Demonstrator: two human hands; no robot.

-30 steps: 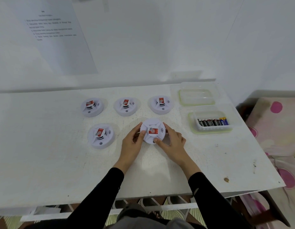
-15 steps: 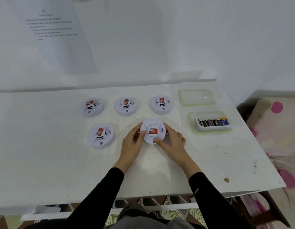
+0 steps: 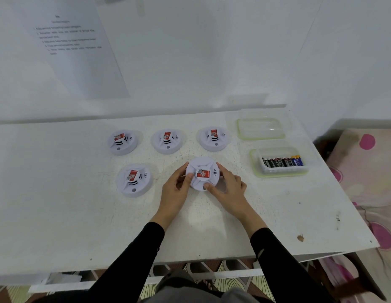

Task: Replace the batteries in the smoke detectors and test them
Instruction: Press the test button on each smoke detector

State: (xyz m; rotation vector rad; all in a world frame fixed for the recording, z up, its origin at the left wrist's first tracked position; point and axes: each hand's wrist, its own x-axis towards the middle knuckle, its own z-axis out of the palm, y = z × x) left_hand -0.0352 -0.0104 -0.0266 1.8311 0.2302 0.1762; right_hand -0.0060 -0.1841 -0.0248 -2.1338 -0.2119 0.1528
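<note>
The left hand (image 3: pixel 176 190) and right hand (image 3: pixel 230 190) are being clamped round the smoke detector (image 3: pixel 202 174) in the middle of the worktop (image 3: pixel 59 204); it is probably being twisted open, best done evenly, pressed flat.

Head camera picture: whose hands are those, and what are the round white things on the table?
There is no machine. A person wears a camera on the head, so you look down at their arms. The left hand and right hand both grip one smoke detector on the white table. Four other detectors lie to its left and behind it. On the right, a clear box holds batteries; a clear tray sits behind it.
</note>
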